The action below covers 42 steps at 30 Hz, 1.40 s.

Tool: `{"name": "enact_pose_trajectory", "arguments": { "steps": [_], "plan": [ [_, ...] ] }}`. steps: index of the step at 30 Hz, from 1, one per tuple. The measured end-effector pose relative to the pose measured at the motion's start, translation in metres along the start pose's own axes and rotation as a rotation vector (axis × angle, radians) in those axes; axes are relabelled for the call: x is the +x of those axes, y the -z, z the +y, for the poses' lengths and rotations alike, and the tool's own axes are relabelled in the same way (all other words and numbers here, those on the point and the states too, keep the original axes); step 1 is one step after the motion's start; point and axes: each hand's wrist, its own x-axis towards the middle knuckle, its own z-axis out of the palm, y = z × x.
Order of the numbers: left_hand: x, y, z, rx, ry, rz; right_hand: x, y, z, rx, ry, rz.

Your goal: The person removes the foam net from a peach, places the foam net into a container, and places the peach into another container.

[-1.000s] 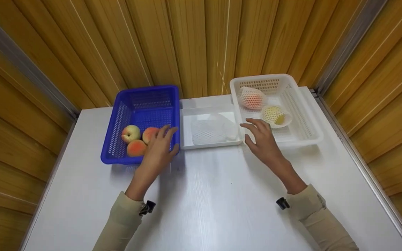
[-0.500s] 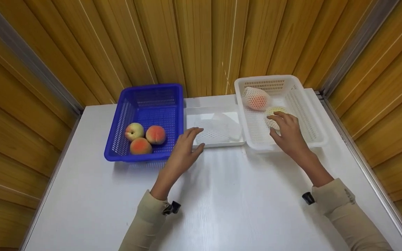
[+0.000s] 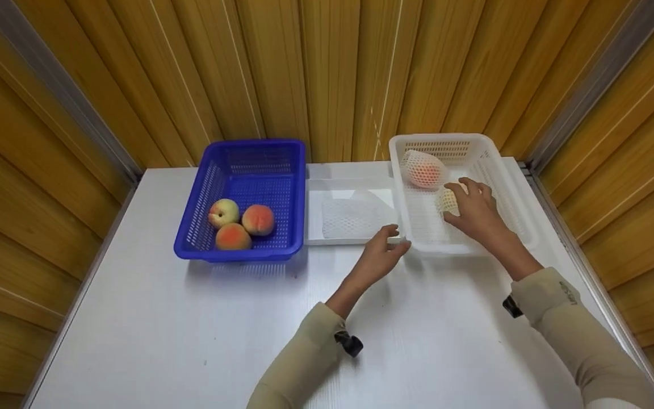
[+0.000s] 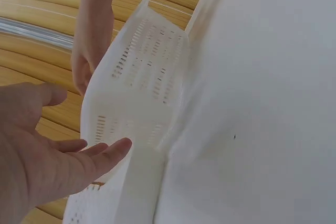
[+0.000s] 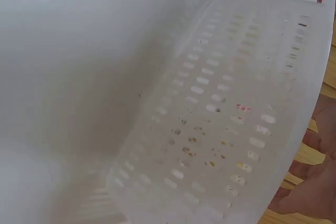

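In the head view my right hand (image 3: 474,210) reaches into the white basket (image 3: 469,247), its thumb and fingers curled round a yellow fruit in a foam net sleeve (image 3: 447,201). Most of that fruit is under the hand; in the right wrist view the basket wall hides the fingertips. A reddish fruit in a white foam net (image 3: 423,170) lies behind it. My left hand (image 3: 381,258) hovers by the shallow white tray's (image 3: 338,242) front right corner, near the basket's left edge. Its fingers extend loosely with nothing between them in the left wrist view.
A blue basket (image 3: 247,254) on the left holds a pale peach (image 3: 224,213), a red peach (image 3: 259,220) and an orange peach (image 3: 233,237). Flat white foam nets (image 3: 352,217) lie in the tray. Wood-panelled walls (image 3: 327,74) enclose the white table (image 3: 219,329).
My left hand has moved right, away from the blue basket and past the tray. The right hand has gone from the white basket's left side onto the netted yellow fruit.
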Motion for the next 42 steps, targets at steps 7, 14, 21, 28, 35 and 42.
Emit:
{"name": "enact_pose_trajectory", "arguments": {
  "steps": [7,14,21,28,35,42],
  "plan": [
    [0.030,-0.026,0.000,-0.144,0.053,0.112,0.026,0.009,0.012,-0.036,-0.096,-0.174],
    [0.034,-0.028,0.000,-0.350,0.066,0.157,0.043,0.001,0.015,0.005,-0.146,-0.322],
    [0.034,-0.030,-0.003,-0.451,0.094,0.163,0.052,0.000,0.021,0.018,-0.171,-0.380],
    [0.036,-0.030,-0.002,-0.456,0.080,0.153,0.065,0.004,0.023,0.010,-0.188,-0.410],
    [0.036,-0.033,-0.001,-0.449,0.085,0.144,0.069,0.006,0.019,0.023,-0.225,-0.467],
    [0.032,-0.035,-0.004,-0.452,0.062,0.128,0.068,0.003,0.021,0.022,-0.263,-0.507]
  ]
}}
